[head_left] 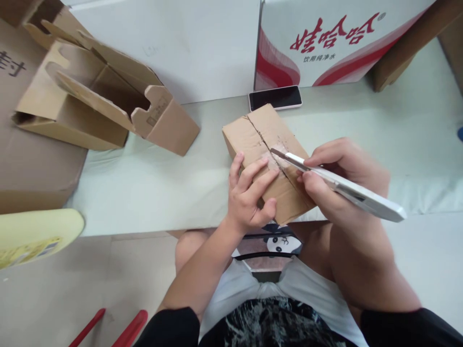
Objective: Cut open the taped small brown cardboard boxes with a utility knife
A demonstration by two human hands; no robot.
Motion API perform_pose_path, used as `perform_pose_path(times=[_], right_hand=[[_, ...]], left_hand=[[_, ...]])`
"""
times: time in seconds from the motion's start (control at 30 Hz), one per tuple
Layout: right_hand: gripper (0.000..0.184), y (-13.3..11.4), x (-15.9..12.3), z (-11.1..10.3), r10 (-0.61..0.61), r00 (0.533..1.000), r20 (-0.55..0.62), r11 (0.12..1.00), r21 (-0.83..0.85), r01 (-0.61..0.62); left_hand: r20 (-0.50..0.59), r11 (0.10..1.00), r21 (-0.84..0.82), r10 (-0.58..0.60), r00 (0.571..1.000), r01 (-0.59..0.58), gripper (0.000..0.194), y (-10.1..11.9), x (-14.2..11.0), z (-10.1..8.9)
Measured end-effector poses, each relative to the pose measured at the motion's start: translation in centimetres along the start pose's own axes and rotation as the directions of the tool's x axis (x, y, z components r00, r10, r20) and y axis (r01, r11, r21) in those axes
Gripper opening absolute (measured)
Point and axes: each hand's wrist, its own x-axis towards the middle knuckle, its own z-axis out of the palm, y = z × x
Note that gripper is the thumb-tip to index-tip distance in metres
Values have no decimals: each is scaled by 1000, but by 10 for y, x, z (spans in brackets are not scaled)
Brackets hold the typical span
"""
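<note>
A small brown cardboard box (253, 132) lies on the pale table (152, 183) near its front edge, with a taped seam running along its top. My left hand (249, 195) presses down on the box's near left part, fingers spread over the top and thumb curled at the near edge. My right hand (338, 180) grips a white utility knife (347, 188). Its blade tip rests on the seam near the middle of the box top.
An opened, unfolded cardboard carton (104, 96) lies at the back left beside a large brown box (25, 140). A black phone (275, 97) lies behind the small box, in front of a red-and-white printed carton (325, 43). A yellow object (32, 236) sits low left.
</note>
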Motion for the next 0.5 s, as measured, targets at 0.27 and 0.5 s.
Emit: perform_pose_path(times=[0.27,0.5], right_hand=[[12,-6,4,7,-60,995,86,992,-104,68],[14,15,-4,-3,-110,989,-101,980,153,124]], left_hand=[[8,999,-45,-15,1000,15,43,1,-1,0],[38,1000,-17,2,999,-1,44,-5,-2,-4]])
